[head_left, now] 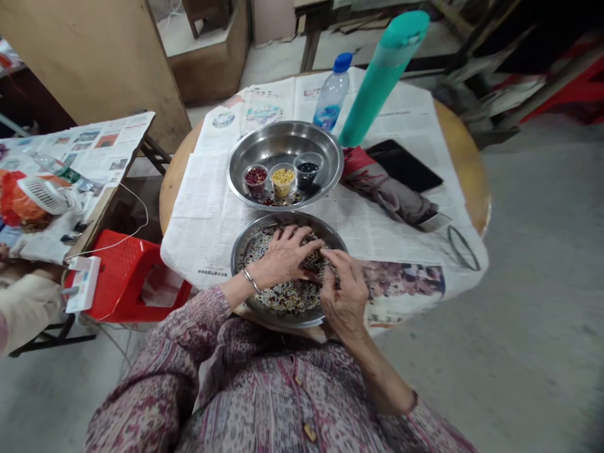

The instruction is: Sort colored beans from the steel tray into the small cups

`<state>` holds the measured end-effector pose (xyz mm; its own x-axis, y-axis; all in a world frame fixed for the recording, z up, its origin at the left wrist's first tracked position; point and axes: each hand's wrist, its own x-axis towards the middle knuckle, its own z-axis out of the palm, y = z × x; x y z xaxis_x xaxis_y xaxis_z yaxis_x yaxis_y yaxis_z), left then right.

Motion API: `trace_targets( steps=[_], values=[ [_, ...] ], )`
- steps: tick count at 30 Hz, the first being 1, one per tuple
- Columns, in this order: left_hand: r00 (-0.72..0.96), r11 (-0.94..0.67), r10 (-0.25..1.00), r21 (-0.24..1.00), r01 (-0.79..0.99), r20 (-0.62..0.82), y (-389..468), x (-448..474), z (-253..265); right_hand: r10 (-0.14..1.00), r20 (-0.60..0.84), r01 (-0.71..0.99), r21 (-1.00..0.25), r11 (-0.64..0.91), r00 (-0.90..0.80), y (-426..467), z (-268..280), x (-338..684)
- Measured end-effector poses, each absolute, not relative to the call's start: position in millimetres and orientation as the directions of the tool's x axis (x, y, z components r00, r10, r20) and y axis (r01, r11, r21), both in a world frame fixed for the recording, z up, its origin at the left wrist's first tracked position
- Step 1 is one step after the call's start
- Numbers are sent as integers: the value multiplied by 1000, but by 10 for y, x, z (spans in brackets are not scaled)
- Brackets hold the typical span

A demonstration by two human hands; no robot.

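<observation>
A steel basin (pixel 292 318) close to my body holds a mix of small beans and grains (pixel 283 297) in white, black, red and yellow. My left hand (pixel 287 257) reaches over it with fingers spread, touching the mix. At the basin's right side my right hand (pixel 345 288) has its fingers bent and pressed together near the left fingertips; anything in them is too small to make out. Behind stands a second steel basin (pixel 283 135) with clear cups of red beans (pixel 256 176), yellow beans (pixel 282 177) and black beans (pixel 307 170). Loose beans lie beside the cups.
Newspaper (pixel 198 214) covers the round table. On it are a blue-capped bottle (pixel 333 94), a tall green bottle (pixel 377 88), a dark tablet or phone (pixel 406 163) and a folded umbrella (pixel 387 189). At left are a red stool (pixel 123 277), a power strip (pixel 83 283) and another person's arm (pixel 28 302).
</observation>
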<state>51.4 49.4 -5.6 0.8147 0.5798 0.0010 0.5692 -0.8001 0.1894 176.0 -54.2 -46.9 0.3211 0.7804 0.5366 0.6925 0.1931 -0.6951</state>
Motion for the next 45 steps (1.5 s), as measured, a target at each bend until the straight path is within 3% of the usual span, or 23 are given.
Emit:
trace_targets(
  steps=[10, 14, 19, 22, 29, 32, 34, 39, 45],
  values=[
    [869, -816, 446, 302, 493, -213, 316, 248, 43, 762, 553, 692, -694, 198, 337, -536, -482, 1751],
    [941, -894, 293, 301, 332, -168, 106, 27, 153, 761, 546, 682, -706, 192, 351, -541, -458, 1742],
    [977, -967, 206, 143, 211, -53, 82, 217, 2, 757, 547, 677, -710, 194, 357, -549, -461, 1743],
    [968, -964, 251, 84, 252, -29, 223, 420, -105, 743, 568, 677, -703, 215, 354, -544, -478, 1748],
    [835, -835, 548, 15, 549, -43, 503, 242, 25, 741, 573, 669, -706, 230, 350, -531, -464, 1747],
    [731, -732, 681, 55, 679, 41, 508, 48, 77, 731, 589, 663, -704, 256, 344, -527, -449, 1747],
    [684, -681, 730, 102, 725, 10, 492, -12, 71, 732, 590, 660, -704, 261, 340, -525, -443, 1748],
    [710, -682, 689, 203, 703, -147, 410, 69, 21, 734, 594, 666, -697, 265, 330, -521, -443, 1746],
    [776, -707, 590, 322, 630, -223, 143, 10, 145, 744, 580, 659, -706, 258, 331, -526, -458, 1745]
  ],
)
